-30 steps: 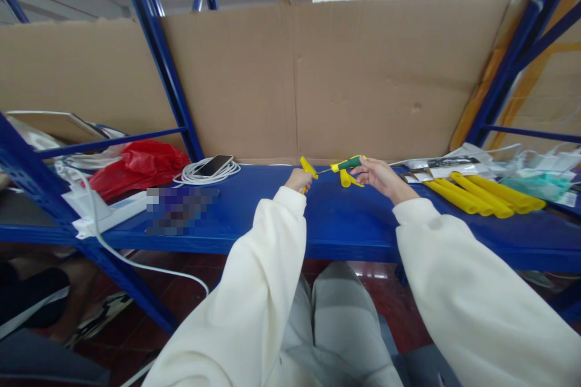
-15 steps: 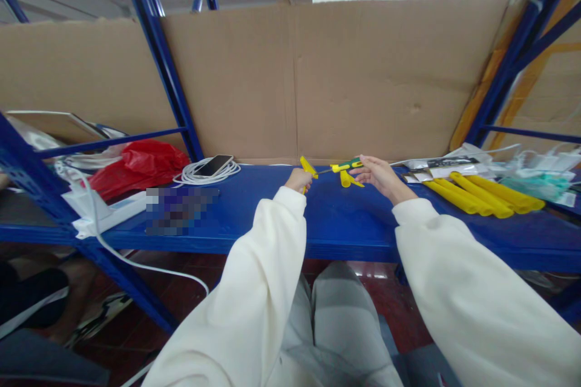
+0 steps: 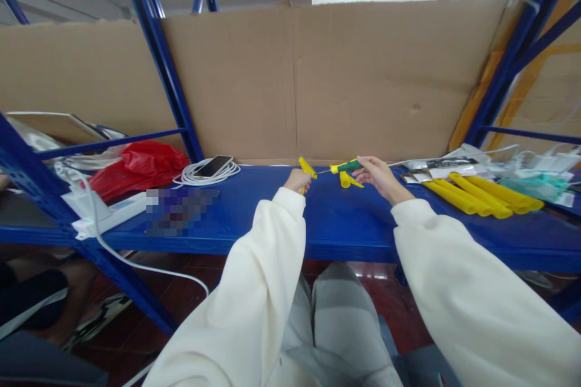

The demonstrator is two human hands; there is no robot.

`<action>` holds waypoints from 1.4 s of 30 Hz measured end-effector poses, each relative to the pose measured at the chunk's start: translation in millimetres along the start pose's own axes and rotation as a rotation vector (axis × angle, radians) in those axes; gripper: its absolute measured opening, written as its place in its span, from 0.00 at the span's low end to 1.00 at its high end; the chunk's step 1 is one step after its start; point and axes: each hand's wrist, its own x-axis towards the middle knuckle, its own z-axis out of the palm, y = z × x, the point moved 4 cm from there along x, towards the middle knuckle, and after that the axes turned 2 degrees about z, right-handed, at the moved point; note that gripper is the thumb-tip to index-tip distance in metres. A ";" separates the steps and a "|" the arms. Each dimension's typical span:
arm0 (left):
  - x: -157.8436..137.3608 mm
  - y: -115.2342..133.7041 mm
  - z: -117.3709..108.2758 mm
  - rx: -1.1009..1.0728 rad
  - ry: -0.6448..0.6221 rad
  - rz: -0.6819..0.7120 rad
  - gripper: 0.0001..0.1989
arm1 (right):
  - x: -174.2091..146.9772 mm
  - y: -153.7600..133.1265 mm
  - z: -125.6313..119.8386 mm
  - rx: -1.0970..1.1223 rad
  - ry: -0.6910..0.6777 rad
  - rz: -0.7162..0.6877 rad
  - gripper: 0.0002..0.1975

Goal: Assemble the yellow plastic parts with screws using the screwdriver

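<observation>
My left hand point(image 3: 297, 181) is closed around a yellow plastic piece point(image 3: 307, 166), whose flat end sticks up past the fingers. My right hand point(image 3: 380, 176) pinches the back end of a green and yellow screwdriver point(image 3: 348, 166). The screwdriver lies nearly level, and its thin shaft points left to the yellow piece. Whether the tip sits in a screw is too small to tell. Just below the handle, a second yellow plastic part point(image 3: 345, 180) rests on the blue shelf point(image 3: 254, 211), close to my right fingertips.
Several yellow tubes point(image 3: 494, 198) lie at the right beside plastic packets point(image 3: 445, 163). At the left are a phone point(image 3: 215, 165) on a coiled white cable point(image 3: 190, 176), a red plastic bag point(image 3: 143, 166) and a white power strip point(image 3: 113, 213). Cardboard point(image 3: 363, 84) stands behind the shelf.
The screwdriver's handle has turned about its long axis, showing more green and less yellow. My right fingers have shifted slightly on it. My left hand stays almost in place with the yellow piece.
</observation>
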 end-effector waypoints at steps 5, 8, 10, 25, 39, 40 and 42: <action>-2.6 1.7 0.8 -0.006 -0.010 0.004 0.07 | -4.0 -2.7 1.1 0.002 -0.020 0.019 0.07; -3.4 2.1 0.2 -0.012 -0.005 0.003 0.08 | -5.5 -4.8 3.6 0.078 -0.083 0.031 0.05; -3.6 2.1 0.0 -0.012 -0.008 0.003 0.08 | -5.6 -5.0 4.5 0.114 -0.110 0.037 0.05; -1.3 0.9 0.8 0.003 -0.002 -0.005 0.06 | -1.8 0.0 -0.8 -0.057 0.044 -0.006 0.09; 3.5 -1.6 1.2 -0.024 -0.020 0.006 0.05 | 0.2 -2.4 -0.1 0.113 -0.111 -0.002 0.06; 3.9 -1.7 1.1 -0.024 -0.023 0.008 0.05 | 0.8 -1.8 -0.7 0.094 -0.096 -0.009 0.07; 4.2 -1.9 1.2 -0.023 -0.030 0.006 0.05 | 1.9 -0.8 -2.4 0.061 -0.052 -0.022 0.09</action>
